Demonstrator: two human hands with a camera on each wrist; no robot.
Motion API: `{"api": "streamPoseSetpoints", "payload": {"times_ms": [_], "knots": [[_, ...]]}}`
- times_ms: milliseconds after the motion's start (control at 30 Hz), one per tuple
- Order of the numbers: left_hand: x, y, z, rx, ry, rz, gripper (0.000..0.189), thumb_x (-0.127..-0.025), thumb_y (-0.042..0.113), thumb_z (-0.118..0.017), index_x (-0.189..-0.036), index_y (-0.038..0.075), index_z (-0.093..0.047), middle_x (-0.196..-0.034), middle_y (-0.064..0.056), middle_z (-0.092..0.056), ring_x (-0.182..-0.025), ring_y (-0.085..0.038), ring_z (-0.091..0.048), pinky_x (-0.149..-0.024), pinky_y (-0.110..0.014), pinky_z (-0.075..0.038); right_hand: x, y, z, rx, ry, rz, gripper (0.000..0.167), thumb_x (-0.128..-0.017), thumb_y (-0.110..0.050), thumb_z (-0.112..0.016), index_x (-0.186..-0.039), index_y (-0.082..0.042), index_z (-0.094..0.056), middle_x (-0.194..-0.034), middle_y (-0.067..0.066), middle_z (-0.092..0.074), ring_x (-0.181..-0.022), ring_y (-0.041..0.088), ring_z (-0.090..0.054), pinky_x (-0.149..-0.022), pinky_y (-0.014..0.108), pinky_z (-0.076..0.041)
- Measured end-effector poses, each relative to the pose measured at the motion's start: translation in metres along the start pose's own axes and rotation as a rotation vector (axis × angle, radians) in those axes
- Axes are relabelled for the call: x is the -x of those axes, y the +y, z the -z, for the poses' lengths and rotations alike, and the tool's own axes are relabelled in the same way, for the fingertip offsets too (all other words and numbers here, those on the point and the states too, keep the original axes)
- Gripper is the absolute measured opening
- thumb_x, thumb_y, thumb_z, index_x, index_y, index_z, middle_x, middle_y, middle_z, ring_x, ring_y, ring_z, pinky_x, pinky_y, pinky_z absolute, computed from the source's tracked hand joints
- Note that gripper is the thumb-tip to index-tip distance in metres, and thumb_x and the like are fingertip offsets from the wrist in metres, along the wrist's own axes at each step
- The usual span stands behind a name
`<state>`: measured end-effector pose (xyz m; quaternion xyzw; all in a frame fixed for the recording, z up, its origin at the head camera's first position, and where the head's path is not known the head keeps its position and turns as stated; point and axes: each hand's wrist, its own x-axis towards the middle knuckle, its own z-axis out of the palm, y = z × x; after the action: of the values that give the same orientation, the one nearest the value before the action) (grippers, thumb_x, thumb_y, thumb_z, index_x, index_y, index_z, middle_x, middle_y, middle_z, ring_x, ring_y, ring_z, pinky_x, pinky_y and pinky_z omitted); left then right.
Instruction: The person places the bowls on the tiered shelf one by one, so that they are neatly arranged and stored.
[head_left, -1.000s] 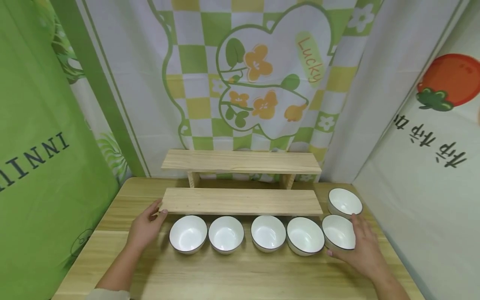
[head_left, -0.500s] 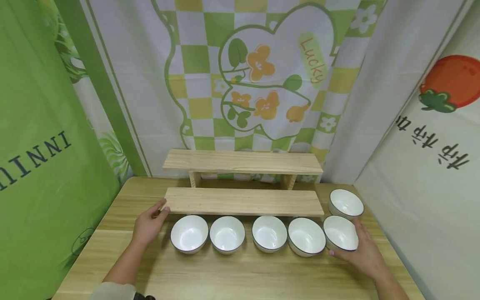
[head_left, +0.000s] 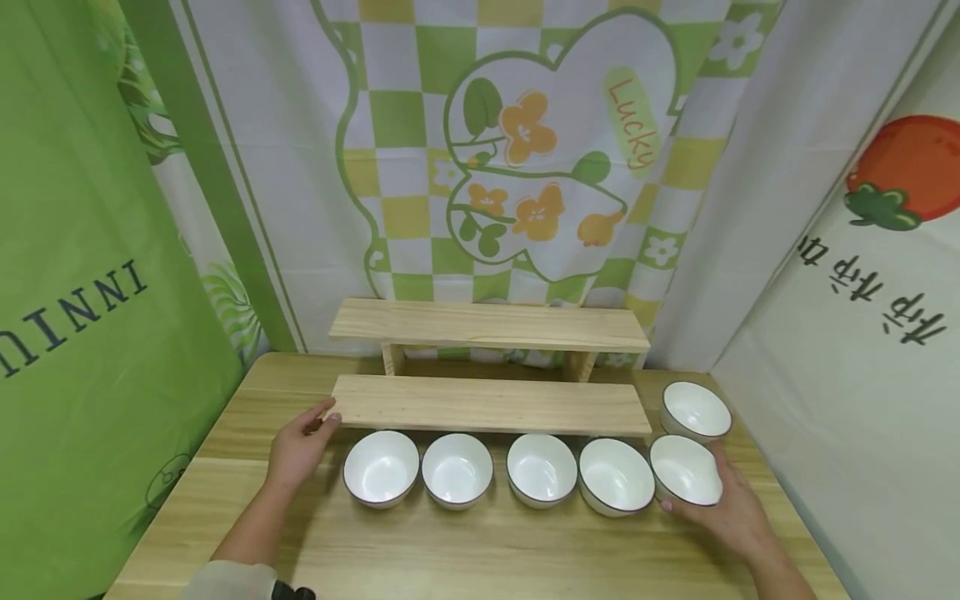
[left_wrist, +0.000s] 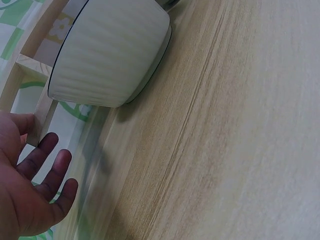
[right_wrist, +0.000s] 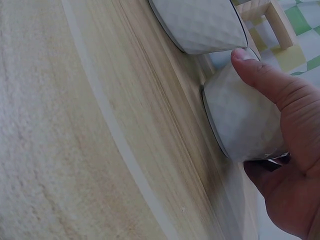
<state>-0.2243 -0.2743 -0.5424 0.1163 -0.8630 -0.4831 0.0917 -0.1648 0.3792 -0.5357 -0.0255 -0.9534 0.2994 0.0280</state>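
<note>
My left hand (head_left: 298, 447) pinches the left end of the lower board of a two-tier wooden shelf (head_left: 491, 405). In the left wrist view, thumb and index finger sit on the board's end while the other fingers spread apart. My right hand (head_left: 731, 510) holds the rightmost front bowl (head_left: 684, 471), white with a dark rim, its thumb near the rim on the near side and its fingers round the far right side. In the right wrist view, this bowl (right_wrist: 245, 112) stands upright on the table, the fingers partly hidden behind it.
Several white bowls (head_left: 542, 469) stand in a row before the shelf, left of the held one. Another bowl (head_left: 696, 410) is behind it, near the right wall cloth (head_left: 847, 400). The wooden table (head_left: 480, 558) ends against patterned curtains (head_left: 397, 117).
My right hand has settled lower around the bowl's right side, its fingers slipping behind the rim. The left hand keeps its place on the board. The whole head view has shifted slightly.
</note>
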Motion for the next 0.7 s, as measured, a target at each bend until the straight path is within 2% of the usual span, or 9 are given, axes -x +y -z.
{"api": "streamPoseSetpoints", "payload": {"times_ms": [167,400,533,700], "knots": [[-0.0015,-0.0016,0.0,0.013,-0.001,0.012,0.057,-0.1,0.053,-0.066,-0.145,0.018,-0.063,-0.132,-0.02,-0.067,-0.123,-0.031,-0.061,-0.098,-0.044,-0.048,0.001,-0.0015,0.0012,0.028,-0.012,-0.037,0.134,-0.074,-0.051,-0.09,-0.159,0.013,-0.009,-0.148,0.051,-0.027,-0.135,0.067,-0.031,-0.106,0.076,-0.032],[-0.0002,-0.0003,-0.0014,0.007,0.012,0.014,0.056,-0.099,0.052,-0.067,-0.144,0.019,-0.064,-0.123,-0.017,-0.072,-0.112,-0.026,-0.064,-0.088,-0.033,-0.05,-0.0002,0.0013,0.0018,0.016,-0.002,-0.074,0.131,-0.075,-0.051,-0.09,-0.159,0.013,-0.013,-0.151,0.05,-0.024,-0.138,0.067,-0.026,-0.109,0.075,-0.028],[0.0003,0.0003,-0.0016,0.017,0.012,0.017,0.056,-0.099,0.052,-0.067,-0.144,0.019,-0.064,-0.12,-0.017,-0.073,-0.107,-0.024,-0.066,-0.083,-0.029,-0.05,-0.0001,0.0038,0.002,0.018,0.029,-0.064,0.129,-0.074,-0.049,-0.091,-0.158,0.014,-0.016,-0.15,0.049,-0.027,-0.136,0.066,-0.03,-0.107,0.074,-0.032],[0.0007,0.0001,-0.0008,0.012,0.015,0.023,0.055,-0.099,0.052,-0.067,-0.144,0.02,-0.064,-0.119,-0.016,-0.074,-0.106,-0.023,-0.066,-0.083,-0.029,-0.049,0.0029,0.0032,0.0049,0.009,0.06,-0.048,0.128,-0.074,-0.05,-0.091,-0.159,0.012,-0.017,-0.15,0.047,-0.031,-0.134,0.065,-0.034,-0.104,0.073,-0.035]]}}
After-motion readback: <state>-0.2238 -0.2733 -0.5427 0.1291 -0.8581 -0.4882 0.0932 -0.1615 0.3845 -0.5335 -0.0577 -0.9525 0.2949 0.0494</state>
